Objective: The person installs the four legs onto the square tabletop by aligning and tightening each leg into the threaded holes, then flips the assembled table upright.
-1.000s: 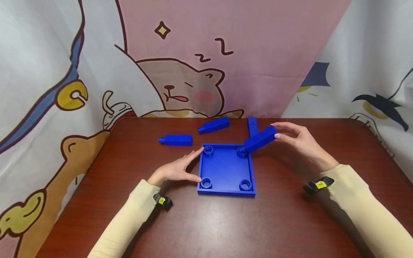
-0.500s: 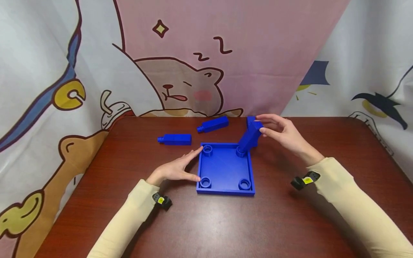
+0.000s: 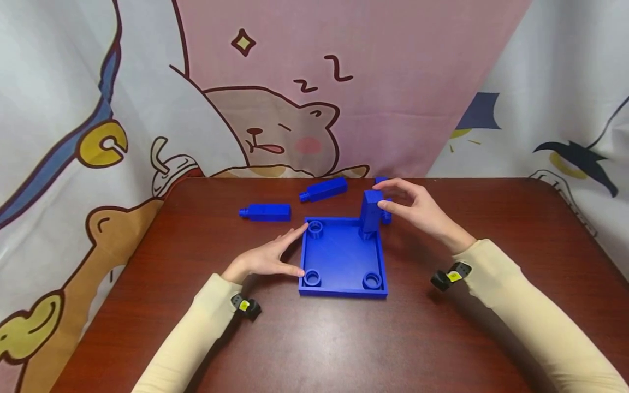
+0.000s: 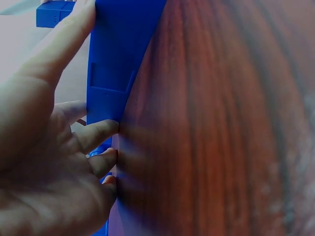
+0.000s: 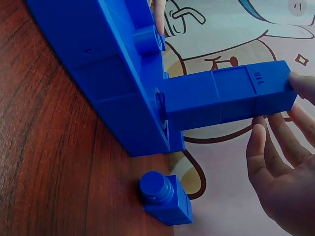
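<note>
A square blue tray-like base (image 3: 344, 256) with a raised rim and a round socket at each corner lies on the table. At its far right socket, a blue square leg (image 3: 371, 210) stands nearly upright. My right hand (image 3: 417, 210) pinches this leg near its top between thumb and fingers. The right wrist view shows the leg's narrow end at the socket's mouth and "118" marked near its other end. My left hand (image 3: 265, 259) is spread along the base's left side, thumb at the near corner and fingers at the far one, touching the wall.
Two more blue legs with threaded ends, a left leg (image 3: 269, 212) and a back leg (image 3: 324, 189), lie behind the base. Another leg (image 5: 165, 196) lies just beyond the far right corner, partly hidden by the right hand in the head view. A cartoon-printed curtain (image 3: 393, 82) borders the table.
My right hand has moved left, swinging the held leg from a slant to nearly upright over the far right socket. My left hand stays on the base's left side.
</note>
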The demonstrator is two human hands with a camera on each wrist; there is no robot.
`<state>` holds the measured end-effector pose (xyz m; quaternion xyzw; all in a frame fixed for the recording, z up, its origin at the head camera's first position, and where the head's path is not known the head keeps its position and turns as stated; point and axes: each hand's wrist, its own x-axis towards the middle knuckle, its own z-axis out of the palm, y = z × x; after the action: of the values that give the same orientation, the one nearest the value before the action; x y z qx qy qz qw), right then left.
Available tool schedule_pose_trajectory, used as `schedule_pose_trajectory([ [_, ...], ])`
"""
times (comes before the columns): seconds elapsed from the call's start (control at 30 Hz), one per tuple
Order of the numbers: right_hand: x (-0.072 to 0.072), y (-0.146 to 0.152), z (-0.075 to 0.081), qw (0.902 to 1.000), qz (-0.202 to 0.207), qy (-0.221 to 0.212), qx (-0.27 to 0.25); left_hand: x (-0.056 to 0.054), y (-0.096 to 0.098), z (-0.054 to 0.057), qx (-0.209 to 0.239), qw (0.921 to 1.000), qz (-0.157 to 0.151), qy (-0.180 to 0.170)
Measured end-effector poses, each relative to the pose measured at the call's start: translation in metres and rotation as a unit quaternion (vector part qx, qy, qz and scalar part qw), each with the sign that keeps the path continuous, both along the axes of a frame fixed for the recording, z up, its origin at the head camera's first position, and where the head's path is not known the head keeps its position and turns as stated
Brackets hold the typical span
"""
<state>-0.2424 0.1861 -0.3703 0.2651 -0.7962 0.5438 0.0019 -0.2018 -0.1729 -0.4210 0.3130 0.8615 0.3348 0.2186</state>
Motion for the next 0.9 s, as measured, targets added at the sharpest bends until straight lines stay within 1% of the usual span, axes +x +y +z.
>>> schedule_pose_trajectory([
  [0.1, 0.000, 0.002, 0.001, 1.0000, 0.004, -0.005, 0.005, 0.000, 0.000, 0.000, -0.007, 1.0000, 0.003, -0.004],
  [0.2, -0.002, 0.006, 0.003, 0.9997, 0.018, -0.010, 0.008, 0.000, 0.000, 0.000, -0.008, 0.9999, 0.004, -0.005],
  [0.33, -0.008, 0.009, 0.008, 0.9984, 0.053, -0.017, -0.005, 0.001, 0.000, 0.001, -0.003, 1.0000, 0.003, 0.001],
  [0.47, -0.015, 0.010, 0.015, 0.9952, 0.093, -0.027, -0.017, 0.001, 0.000, 0.001, -0.004, 1.0000, 0.003, -0.001],
  [0.53, -0.019, 0.010, 0.018, 0.9928, 0.114, -0.034, -0.016, 0.001, 0.000, 0.001, -0.005, 1.0000, 0.005, -0.003],
  [0.67, -0.026, 0.009, 0.022, 0.9872, 0.147, -0.061, 0.007, 0.001, 0.000, 0.000, -0.006, 1.0000, 0.005, -0.004],
  [0.77, -0.029, 0.008, 0.023, 0.9812, 0.172, -0.083, 0.027, 0.001, 0.000, -0.001, -0.007, 1.0000, 0.004, -0.004],
  [0.9, -0.030, 0.006, 0.025, 0.9714, 0.202, -0.119, 0.037, 0.000, 0.000, -0.001, -0.005, 1.0000, 0.002, -0.001],
])
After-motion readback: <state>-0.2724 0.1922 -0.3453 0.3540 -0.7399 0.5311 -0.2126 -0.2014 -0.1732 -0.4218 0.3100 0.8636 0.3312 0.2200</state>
